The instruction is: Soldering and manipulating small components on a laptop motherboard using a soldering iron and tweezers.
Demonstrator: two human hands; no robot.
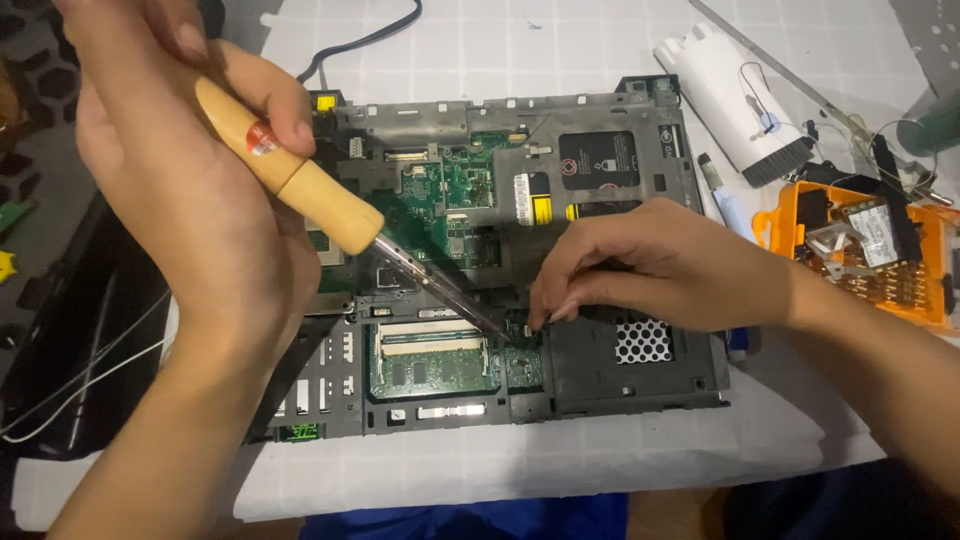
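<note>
The left hand [190,170] is closed around the wooden handle of a screwdriver [330,205], and its metal shaft goes down at a slant to a small green card [522,362] in the opened laptop chassis [600,240] that lies on the bench [560,460]. The right hand [650,265] rests on the chassis with its fingertips [545,312] pinched together just beside the tip; whether they grip something small, I cannot tell. To do this step well, I think the tip should sit fully in the screw head and the shaft should stand more upright, with gentle pressure, so it does not slip onto the memory module [430,365] next to it.
</note>
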